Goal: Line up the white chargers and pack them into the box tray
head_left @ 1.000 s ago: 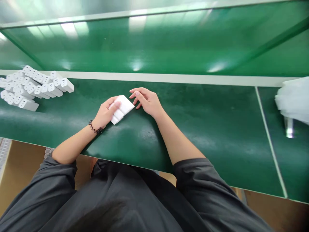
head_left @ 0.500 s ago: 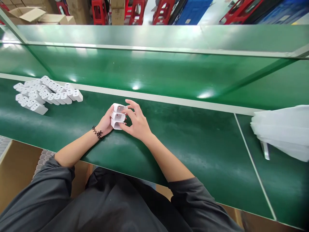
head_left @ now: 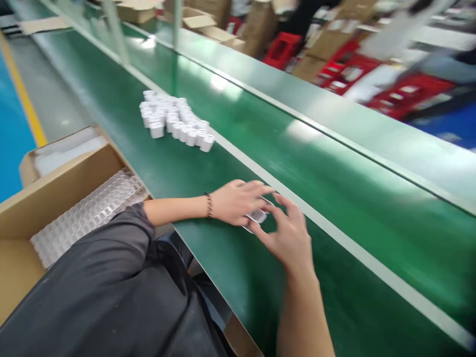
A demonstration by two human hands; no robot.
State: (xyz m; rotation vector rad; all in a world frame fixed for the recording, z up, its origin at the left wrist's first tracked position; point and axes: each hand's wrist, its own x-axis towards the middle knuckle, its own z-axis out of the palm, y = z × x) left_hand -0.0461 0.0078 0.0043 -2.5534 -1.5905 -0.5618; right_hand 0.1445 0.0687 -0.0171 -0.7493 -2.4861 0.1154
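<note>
view swings left, cardboard box now beside green worktop, red crates behind; left hand grasps white adapters, right hand released.

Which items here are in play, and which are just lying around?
In hand: white adapters under the left hand, right hand beside them; adapter pile up the green belt.
Lying about: carton of trays, red stools, far cartons.

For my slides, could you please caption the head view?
Left hand grips white adapters on a green belt, right hand alongside; a pile lies farther along.
</note>
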